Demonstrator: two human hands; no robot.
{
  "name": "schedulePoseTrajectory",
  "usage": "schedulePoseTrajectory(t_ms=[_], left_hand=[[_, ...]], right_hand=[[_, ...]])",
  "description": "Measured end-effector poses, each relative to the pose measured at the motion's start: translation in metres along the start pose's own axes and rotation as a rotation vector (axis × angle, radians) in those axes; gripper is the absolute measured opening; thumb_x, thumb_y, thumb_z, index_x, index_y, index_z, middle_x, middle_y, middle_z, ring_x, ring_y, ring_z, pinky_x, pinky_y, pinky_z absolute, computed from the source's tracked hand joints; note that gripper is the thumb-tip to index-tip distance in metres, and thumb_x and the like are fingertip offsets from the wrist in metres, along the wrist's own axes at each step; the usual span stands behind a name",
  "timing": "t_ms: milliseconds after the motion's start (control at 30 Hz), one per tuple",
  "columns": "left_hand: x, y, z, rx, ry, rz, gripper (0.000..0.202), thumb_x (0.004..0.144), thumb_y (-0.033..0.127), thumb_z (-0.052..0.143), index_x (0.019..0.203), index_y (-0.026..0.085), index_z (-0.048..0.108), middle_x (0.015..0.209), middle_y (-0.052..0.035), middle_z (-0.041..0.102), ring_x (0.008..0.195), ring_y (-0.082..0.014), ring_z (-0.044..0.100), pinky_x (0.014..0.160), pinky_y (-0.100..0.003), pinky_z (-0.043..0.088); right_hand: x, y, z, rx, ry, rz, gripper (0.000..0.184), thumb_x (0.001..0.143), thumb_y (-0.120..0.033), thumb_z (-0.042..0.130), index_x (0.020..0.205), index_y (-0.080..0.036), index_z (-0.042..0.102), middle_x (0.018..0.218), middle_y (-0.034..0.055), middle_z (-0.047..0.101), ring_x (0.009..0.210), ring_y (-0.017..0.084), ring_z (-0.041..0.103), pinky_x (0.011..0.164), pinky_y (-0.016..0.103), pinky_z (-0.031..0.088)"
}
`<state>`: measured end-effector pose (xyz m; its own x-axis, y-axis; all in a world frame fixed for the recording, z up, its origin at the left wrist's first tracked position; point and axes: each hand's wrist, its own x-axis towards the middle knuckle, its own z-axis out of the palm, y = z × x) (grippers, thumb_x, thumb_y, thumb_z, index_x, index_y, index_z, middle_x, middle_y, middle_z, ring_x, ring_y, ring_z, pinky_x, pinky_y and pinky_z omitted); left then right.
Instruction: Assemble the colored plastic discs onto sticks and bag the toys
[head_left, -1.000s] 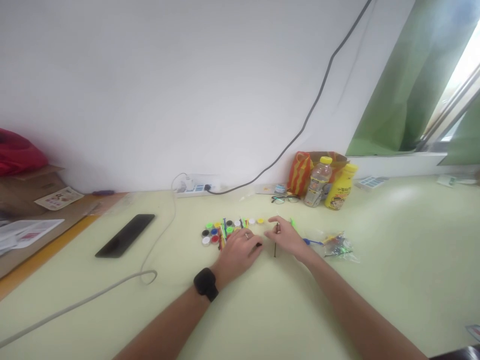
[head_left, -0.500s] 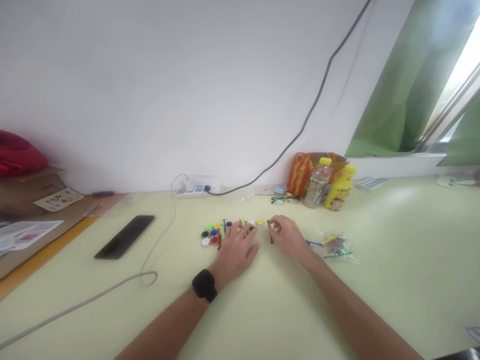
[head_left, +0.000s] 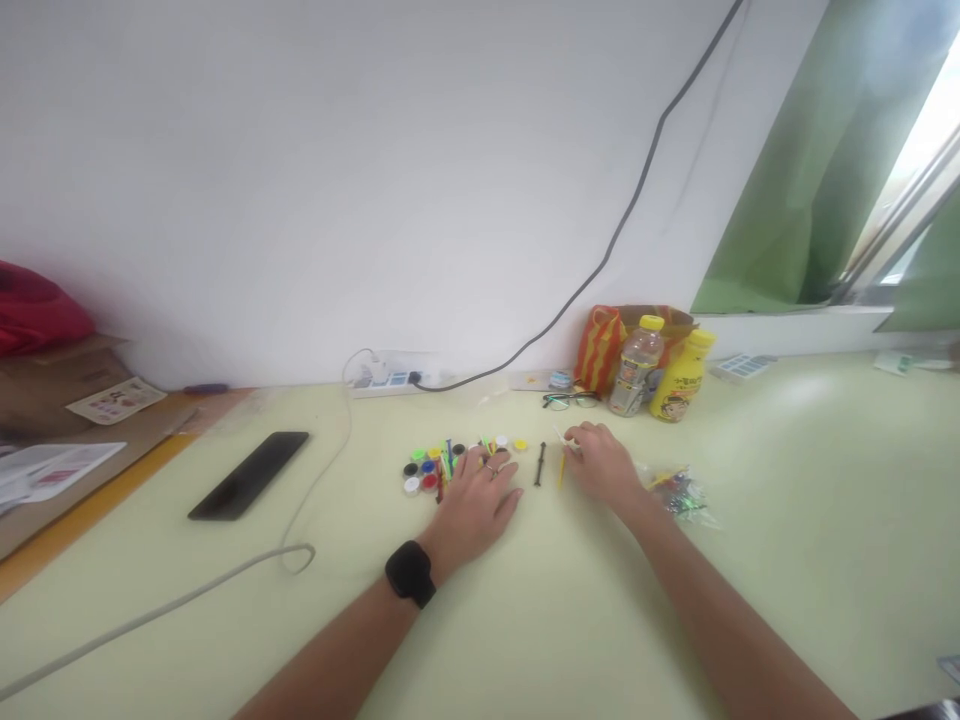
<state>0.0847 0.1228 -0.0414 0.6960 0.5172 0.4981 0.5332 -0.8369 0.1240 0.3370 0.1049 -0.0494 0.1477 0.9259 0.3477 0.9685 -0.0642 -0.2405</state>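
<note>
My left hand lies with its fingers spread over a cluster of small plastic pieces, partly covering them. Round caps in several colours show beside it, among them a red cap and a yellow cap. Thin coloured sticks lie among them. To the right, a black stick rests alone on the table. My right hand pinches a thin stick whose white end shows at the fingertips. Below those fingertips is a yellow stick; whether the two are joined is unclear.
A clear bag of coloured pieces lies right of my right wrist. Behind stand a clear bottle, a yellow bottle and a striped bag, with glasses nearby. A black phone and a white cable lie left.
My right hand has let go of the black stick, which now lies on the table, and moved right to a white-ended stick. A yellow stick has come into view. My left hand stays put.
</note>
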Motion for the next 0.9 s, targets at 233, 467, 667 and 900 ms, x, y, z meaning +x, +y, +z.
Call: schedulePoseTrajectory(t_ms=[233, 467, 667, 900], left_hand=[[0.001, 0.003, -0.008, -0.092, -0.030, 0.091, 0.025, 0.097, 0.026, 0.054, 0.121, 0.026, 0.062, 0.123, -0.0070, 0.065, 0.117, -0.0297, 0.051, 0.101, -0.050, 0.044], [0.003, 0.011, -0.020, -0.177, -0.163, 0.173, 0.027, 0.098, 0.033, 0.055, 0.124, 0.030, 0.061, 0.122, -0.0031, 0.068, 0.106, -0.0283, 0.054, 0.092, -0.045, 0.047], [0.001, 0.011, -0.018, -0.177, -0.144, 0.163, 0.035, 0.097, 0.033, 0.056, 0.132, 0.031, 0.057, 0.125, -0.0033, 0.067, 0.111, -0.0287, 0.053, 0.094, -0.045, 0.047], [0.001, 0.008, -0.007, -0.025, -0.004, 0.030, 0.029, 0.097, 0.031, 0.055, 0.125, 0.025, 0.060, 0.119, -0.0090, 0.066, 0.110, -0.0327, 0.052, 0.094, -0.053, 0.044]], right_hand=[[0.000, 0.007, 0.002, -0.070, 0.047, 0.016, 0.026, 0.093, -0.024, 0.054, 0.116, -0.020, 0.065, 0.108, 0.0136, 0.067, 0.104, 0.030, 0.055, 0.086, 0.039, 0.040], [0.005, 0.019, 0.001, 0.099, -0.028, 0.113, 0.037, 0.079, -0.005, 0.053, 0.112, -0.017, 0.064, 0.102, 0.0091, 0.067, 0.092, 0.021, 0.061, 0.075, 0.029, 0.040], [0.008, 0.017, -0.004, 0.110, -0.004, 0.114, 0.032, 0.081, -0.007, 0.051, 0.108, -0.017, 0.064, 0.092, 0.0069, 0.068, 0.083, 0.020, 0.061, 0.071, 0.028, 0.039], [-0.004, -0.015, -0.009, 0.120, 0.005, -0.180, 0.026, 0.092, -0.022, 0.052, 0.116, -0.021, 0.064, 0.113, 0.0095, 0.069, 0.111, 0.026, 0.056, 0.094, 0.037, 0.041]])
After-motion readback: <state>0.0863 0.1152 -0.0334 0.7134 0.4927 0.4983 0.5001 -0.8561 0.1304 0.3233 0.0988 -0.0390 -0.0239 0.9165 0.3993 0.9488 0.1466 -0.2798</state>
